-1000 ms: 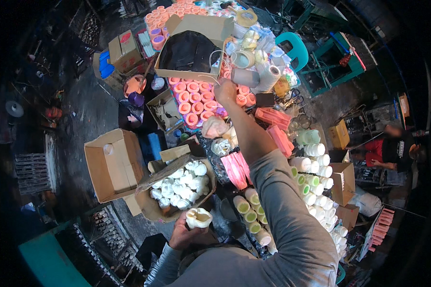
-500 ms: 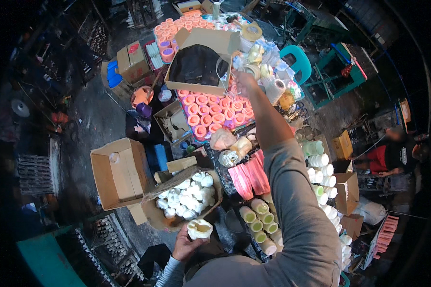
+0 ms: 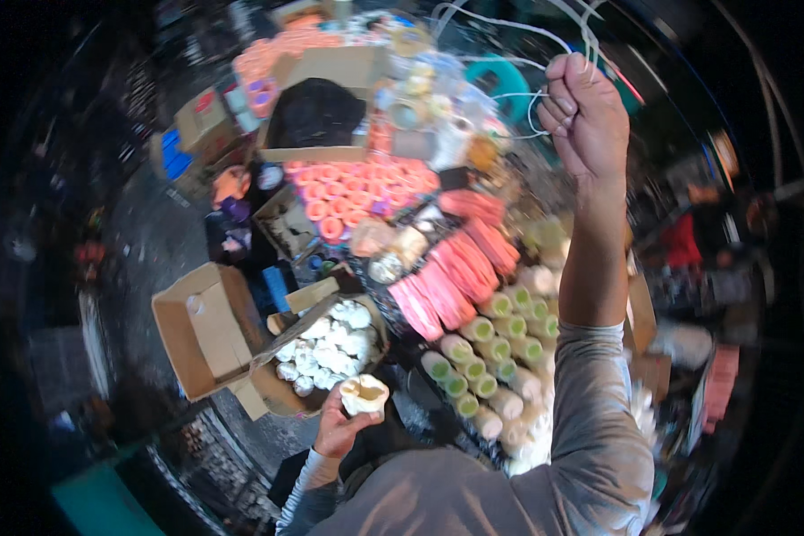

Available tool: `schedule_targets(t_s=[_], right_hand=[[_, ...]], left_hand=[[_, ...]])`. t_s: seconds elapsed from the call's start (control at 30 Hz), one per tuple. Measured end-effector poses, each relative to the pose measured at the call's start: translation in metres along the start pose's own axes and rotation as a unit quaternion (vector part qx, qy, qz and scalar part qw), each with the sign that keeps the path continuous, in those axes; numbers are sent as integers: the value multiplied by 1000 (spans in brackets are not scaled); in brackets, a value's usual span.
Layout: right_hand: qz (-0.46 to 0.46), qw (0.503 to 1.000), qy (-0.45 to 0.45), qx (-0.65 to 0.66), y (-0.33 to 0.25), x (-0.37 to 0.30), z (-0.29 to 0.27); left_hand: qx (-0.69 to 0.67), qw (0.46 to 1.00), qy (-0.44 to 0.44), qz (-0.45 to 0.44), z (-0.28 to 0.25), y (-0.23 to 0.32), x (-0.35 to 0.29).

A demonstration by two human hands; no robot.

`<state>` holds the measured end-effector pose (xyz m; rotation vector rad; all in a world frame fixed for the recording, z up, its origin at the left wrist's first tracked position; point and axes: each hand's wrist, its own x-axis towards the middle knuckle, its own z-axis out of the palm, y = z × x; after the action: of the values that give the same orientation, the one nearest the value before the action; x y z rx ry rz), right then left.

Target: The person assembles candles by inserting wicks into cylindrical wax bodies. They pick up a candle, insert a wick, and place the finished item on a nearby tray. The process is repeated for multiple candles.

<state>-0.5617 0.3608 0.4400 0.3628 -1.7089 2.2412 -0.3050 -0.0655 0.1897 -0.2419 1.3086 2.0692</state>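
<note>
My left hand (image 3: 335,431) is closed around a white, lumpy, hollow cup (image 3: 364,406) with a brownish inside, its opening turned upward. It is beside a cardboard box (image 3: 305,413) of similar rounded white pieces (image 3: 329,348). My right arm is stretched out to the upper right. Up there my right hand (image 3: 585,121) is a fist gripping several thin white cords (image 3: 588,31), which loop out to the left. Below and left of that fist, pink ring-topped cups (image 3: 348,198) stand in rows in front of an open carton (image 3: 380,64) with a black lining.
Pink slabs (image 3: 447,277) and green-topped white cylinders (image 3: 491,344) lie between my arms. An open brown box (image 3: 210,335) stands at the left. A teal chair (image 3: 500,85) is beyond the cluttered table. At the far right a person in red shorts (image 3: 682,239) shows blurred.
My right hand has risen from beside the carton to the upper right, drawing the white cords with it. My left hand keeps the white cup. The view has shifted and blurred.
</note>
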Motion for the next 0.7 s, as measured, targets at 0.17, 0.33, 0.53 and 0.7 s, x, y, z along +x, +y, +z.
schedule_targets(t_s=[0.17, 0.33, 0.53, 0.7], right_hand=[[62, 972, 219, -53, -91, -179, -30], [107, 933, 341, -38, -180, -436, -22], [8, 812, 577, -91, -306, -738, 17], [-42, 676, 735, 28, -306, -987, 2]], left_hand=[[53, 993, -109, 8, 38, 9, -1], [148, 946, -275, -85, 87, 4, -15], [237, 900, -332, -157, 162, -34, -60], [276, 868, -390, -132, 218, -100, -130]])
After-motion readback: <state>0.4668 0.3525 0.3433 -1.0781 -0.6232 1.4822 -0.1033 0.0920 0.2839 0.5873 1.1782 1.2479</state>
